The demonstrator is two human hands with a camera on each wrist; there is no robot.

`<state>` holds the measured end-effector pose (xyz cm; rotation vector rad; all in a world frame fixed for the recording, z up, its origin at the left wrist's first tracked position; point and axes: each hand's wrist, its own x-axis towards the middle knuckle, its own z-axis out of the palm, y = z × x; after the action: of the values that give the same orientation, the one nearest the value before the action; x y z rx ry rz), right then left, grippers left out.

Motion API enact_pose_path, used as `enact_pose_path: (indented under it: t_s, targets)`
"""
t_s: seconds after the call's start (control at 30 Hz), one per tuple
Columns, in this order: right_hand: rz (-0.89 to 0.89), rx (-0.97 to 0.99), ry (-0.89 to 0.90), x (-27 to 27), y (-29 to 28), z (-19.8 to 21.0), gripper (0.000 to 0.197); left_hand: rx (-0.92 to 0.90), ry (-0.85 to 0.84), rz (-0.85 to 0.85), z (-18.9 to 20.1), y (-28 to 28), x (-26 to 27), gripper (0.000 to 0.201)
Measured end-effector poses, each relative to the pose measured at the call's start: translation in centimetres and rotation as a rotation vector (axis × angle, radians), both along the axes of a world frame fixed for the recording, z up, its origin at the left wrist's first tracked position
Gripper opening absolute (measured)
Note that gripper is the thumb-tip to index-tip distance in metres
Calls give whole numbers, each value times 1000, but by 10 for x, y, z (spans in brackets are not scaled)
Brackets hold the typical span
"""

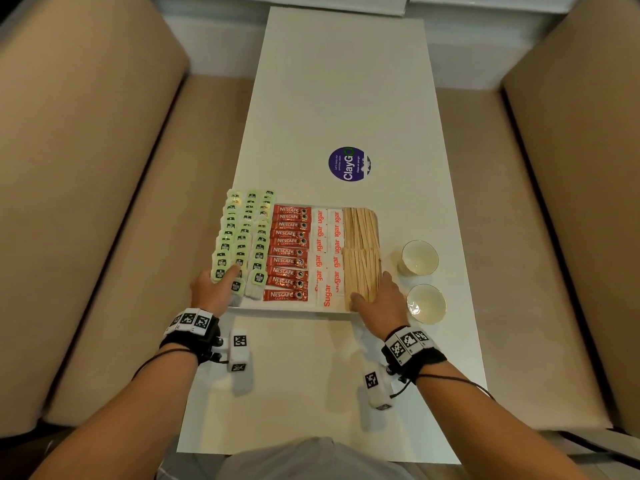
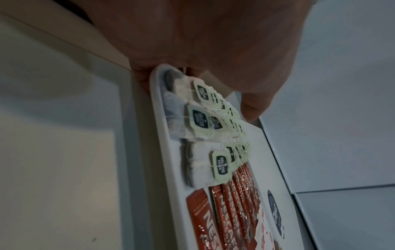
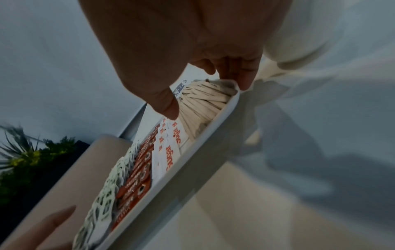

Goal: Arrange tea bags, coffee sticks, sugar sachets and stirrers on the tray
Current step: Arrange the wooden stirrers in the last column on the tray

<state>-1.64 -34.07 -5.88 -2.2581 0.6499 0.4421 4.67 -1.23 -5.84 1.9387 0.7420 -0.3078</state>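
A white tray (image 1: 287, 305) lies on the white table. From left to right it holds three columns of green-tagged tea bags (image 1: 242, 233), a column of red coffee sticks (image 1: 289, 251), white sugar sachets (image 1: 327, 251) and two bundles of wooden stirrers (image 1: 360, 251). My left hand (image 1: 214, 282) grips the tray's near left corner, its thumb (image 2: 252, 110) over the tea bags (image 2: 200, 118). My right hand (image 1: 377, 292) grips the near right corner. Its thumb (image 3: 166, 104) lies over the stirrers (image 3: 205, 101) and its fingers (image 3: 245, 79) curl round the tray rim (image 3: 192, 152).
Two white cups (image 1: 419, 257) (image 1: 426, 303) stand on the table just right of the tray, close to my right hand. A round purple sticker (image 1: 349, 163) lies beyond the tray. Beige sofas (image 1: 86, 168) (image 1: 571, 202) flank the narrow table. A plant (image 3: 25, 160) shows at the left of the right wrist view.
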Motion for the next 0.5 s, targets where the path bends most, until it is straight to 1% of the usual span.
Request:
enact_pose_path:
  t_s: [0.2,0.3,0.43,0.5]
  targets:
    - [-85,158,26,0,-1,-3,78,-41,-21,46,5,2,-10,35]
    - [-94,207,-10,-1,-2,-7,78,-61,-25,78,3,6,-13,32]
    - [-80,238,-79,-2,-4,-9,87,-86,-48,88,7,2,-18,27]
    - [-73,276,-103,0,-7,-7,84,-115,-63,111,10,1,-19,28]
